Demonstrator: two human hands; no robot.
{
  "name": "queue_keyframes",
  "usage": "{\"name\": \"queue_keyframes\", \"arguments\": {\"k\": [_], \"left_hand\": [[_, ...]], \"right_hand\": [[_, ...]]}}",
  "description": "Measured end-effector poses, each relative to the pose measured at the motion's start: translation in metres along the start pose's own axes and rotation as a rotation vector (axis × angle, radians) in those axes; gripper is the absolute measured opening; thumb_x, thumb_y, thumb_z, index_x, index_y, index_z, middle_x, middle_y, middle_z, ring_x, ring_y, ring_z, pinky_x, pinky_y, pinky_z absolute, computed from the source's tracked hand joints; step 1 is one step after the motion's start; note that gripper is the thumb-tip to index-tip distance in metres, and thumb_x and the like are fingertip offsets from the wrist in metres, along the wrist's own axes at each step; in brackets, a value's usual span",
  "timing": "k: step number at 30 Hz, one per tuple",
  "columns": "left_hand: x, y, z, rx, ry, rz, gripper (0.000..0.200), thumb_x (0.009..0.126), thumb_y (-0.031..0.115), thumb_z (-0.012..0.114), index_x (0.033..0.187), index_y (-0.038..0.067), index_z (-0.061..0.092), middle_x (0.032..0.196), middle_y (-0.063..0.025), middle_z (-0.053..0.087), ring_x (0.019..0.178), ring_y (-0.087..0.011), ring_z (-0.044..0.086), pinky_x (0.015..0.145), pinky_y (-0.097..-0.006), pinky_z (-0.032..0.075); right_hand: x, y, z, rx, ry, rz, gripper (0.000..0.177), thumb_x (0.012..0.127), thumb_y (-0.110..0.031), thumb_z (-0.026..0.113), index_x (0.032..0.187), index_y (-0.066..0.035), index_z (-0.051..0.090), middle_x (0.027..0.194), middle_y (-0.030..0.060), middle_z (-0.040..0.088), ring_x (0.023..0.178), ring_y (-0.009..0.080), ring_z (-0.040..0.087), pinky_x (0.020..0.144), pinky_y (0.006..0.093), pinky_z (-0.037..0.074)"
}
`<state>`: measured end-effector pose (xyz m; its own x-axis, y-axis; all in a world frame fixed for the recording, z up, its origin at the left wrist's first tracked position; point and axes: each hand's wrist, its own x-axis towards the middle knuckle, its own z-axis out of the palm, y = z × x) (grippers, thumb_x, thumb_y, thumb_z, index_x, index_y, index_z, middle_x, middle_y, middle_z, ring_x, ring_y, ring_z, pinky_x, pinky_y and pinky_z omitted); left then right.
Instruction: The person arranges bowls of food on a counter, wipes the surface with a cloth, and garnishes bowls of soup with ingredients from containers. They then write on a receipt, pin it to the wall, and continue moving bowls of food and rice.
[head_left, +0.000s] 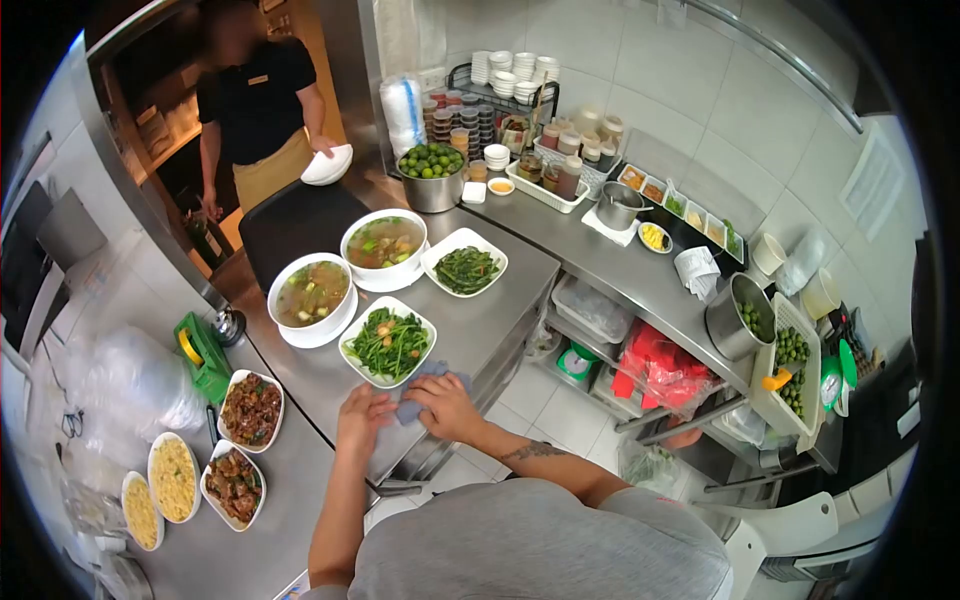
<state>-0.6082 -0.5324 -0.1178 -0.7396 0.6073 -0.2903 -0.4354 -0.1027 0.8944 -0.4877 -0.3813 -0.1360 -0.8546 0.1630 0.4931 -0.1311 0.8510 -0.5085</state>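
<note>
Both my hands are at the near edge of a square white dish of green vegetables point(387, 343). My right hand point(445, 405) is closed on a grey-blue cloth point(420, 392) that lies against the dish's rim. Just left of the cloth, my left hand point(364, 418) has its fingers slightly apart and near the rim; nothing shows in it. Behind the dish stand two white bowls of soup, one at the left point(312, 292) and one farther back point(383, 240). To their right is a second square dish of dark greens point(465, 268).
At the left are two dishes of dark meat point(250, 410) point(234, 487) and two oval plates of yellow food point(174, 478). A person point(250, 100) beyond the counter holds a white dish point(327, 166). A pot of limes point(431, 178) stands near sauce containers point(560, 165).
</note>
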Motion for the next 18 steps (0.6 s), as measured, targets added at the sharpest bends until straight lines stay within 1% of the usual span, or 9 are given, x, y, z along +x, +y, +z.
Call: {"name": "queue_keyframes", "arguments": {"k": [2, 4, 6, 9, 12, 14, 16, 17, 18], "left_hand": [[-0.017, -0.007, -0.038, 0.076, 0.175, 0.106, 0.033, 0.091, 0.03, 0.049, 0.106, 0.0, 0.048, 0.09, -0.0156, 0.059, 0.068, -0.0209, 0.062, 0.052, -0.0291, 0.048], [-0.035, -0.013, -0.088, -0.059, 0.411, 0.117, 0.035, 0.091, 0.033, 0.048, 0.107, 0.001, 0.048, 0.089, -0.0151, 0.059, 0.067, -0.0204, 0.061, 0.052, -0.0297, 0.048], [-0.049, -0.018, -0.134, -0.16, 0.539, 0.211, 0.034, 0.092, 0.032, 0.046, 0.108, 0.003, 0.046, 0.088, -0.0157, 0.059, 0.069, -0.0212, 0.061, 0.053, -0.0306, 0.048], [-0.056, -0.01, -0.153, -0.321, 0.682, 0.295, 0.033, 0.092, 0.033, 0.045, 0.108, 0.004, 0.043, 0.09, -0.0169, 0.06, 0.071, -0.0228, 0.061, 0.054, -0.0314, 0.049], [-0.047, -0.006, -0.155, -0.34, 0.661, 0.388, 0.036, 0.092, 0.032, 0.044, 0.113, 0.003, 0.039, 0.091, -0.0184, 0.06, 0.072, -0.0247, 0.062, 0.055, -0.0323, 0.051], [-0.042, 0.008, -0.146, -0.326, 0.693, 0.408, 0.034, 0.092, 0.028, 0.044, 0.111, 0.0, 0.043, 0.091, -0.0182, 0.06, 0.075, -0.0253, 0.064, 0.056, -0.0315, 0.052], [-0.038, 0.013, -0.14, -0.293, 0.73, 0.448, 0.026, 0.091, 0.017, 0.043, 0.109, -0.002, 0.042, 0.089, -0.016, 0.06, 0.067, -0.0253, 0.064, 0.047, -0.029, 0.05], [-0.036, 0.018, -0.141, -0.293, 0.75, 0.379, 0.038, 0.09, 0.007, 0.038, 0.126, 0.002, 0.028, 0.097, -0.0177, 0.056, 0.061, -0.022, 0.063, 0.039, -0.0251, 0.048], [-0.036, 0.024, -0.138, -0.275, 0.756, 0.384, 0.04, 0.088, 0.004, 0.036, 0.127, 0.001, 0.026, 0.098, -0.0187, 0.056, 0.06, -0.0221, 0.064, 0.037, -0.0248, 0.048]], "right_hand": [[0.004, -0.004, -0.002, -0.045, 0.033, 0.002, 0.041, 0.064, -0.01, 0.054, 0.104, -0.015, 0.059, 0.109, 0.0046, 0.055, 0.108, 0.0238, 0.047, 0.089, 0.0417, 0.033], [0.006, -0.006, 0.001, -0.105, 0.078, -0.014, 0.04, 0.065, -0.011, 0.054, 0.104, -0.014, 0.059, 0.107, 0.0053, 0.055, 0.105, 0.0243, 0.048, 0.088, 0.0422, 0.033], [0.008, -0.003, 0.005, -0.142, 0.121, -0.029, 0.039, 0.065, -0.012, 0.054, 0.103, -0.013, 0.059, 0.105, 0.0063, 0.055, 0.103, 0.025, 0.048, 0.087, 0.0429, 0.034], [0.013, -0.002, 0.004, -0.214, 0.156, -0.029, 0.038, 0.065, -0.013, 0.054, 0.103, -0.013, 0.059, 0.103, 0.0072, 0.055, 0.098, 0.0259, 0.049, 0.084, 0.0428, 0.035], [0.017, -0.002, 0.007, -0.235, 0.111, -0.038, 0.038, 0.065, -0.014, 0.053, 0.102, -0.011, 0.06, 0.101, 0.0074, 0.055, 0.092, 0.0267, 0.049, 0.08, 0.0419, 0.036], [0.017, 0.004, 0.015, -0.283, 0.176, -0.091, 0.036, 0.065, -0.015, 0.051, 0.1, -0.01, 0.061, 0.098, 0.0075, 0.056, 0.089, 0.0269, 0.05, 0.079, 0.0411, 0.036], [0.018, 0.004, 0.016, -0.251, 0.162, -0.092, 0.035, 0.066, -0.015, 0.051, 0.099, -0.01, 0.061, 0.098, 0.0088, 0.056, 0.089, 0.0277, 0.05, 0.082, 0.0434, 0.036], [0.018, 0.005, 0.018, -0.251, 0.164, -0.101, 0.035, 0.066, -0.016, 0.051, 0.099, -0.01, 0.062, 0.097, 0.0088, 0.056, 0.089, 0.0278, 0.05, 0.082, 0.0432, 0.036], [0.019, 0.006, 0.019, -0.256, 0.171, -0.104, 0.034, 0.066, -0.016, 0.051, 0.098, -0.01, 0.062, 0.096, 0.0088, 0.057, 0.089, 0.0278, 0.05, 0.082, 0.0431, 0.036]]}}
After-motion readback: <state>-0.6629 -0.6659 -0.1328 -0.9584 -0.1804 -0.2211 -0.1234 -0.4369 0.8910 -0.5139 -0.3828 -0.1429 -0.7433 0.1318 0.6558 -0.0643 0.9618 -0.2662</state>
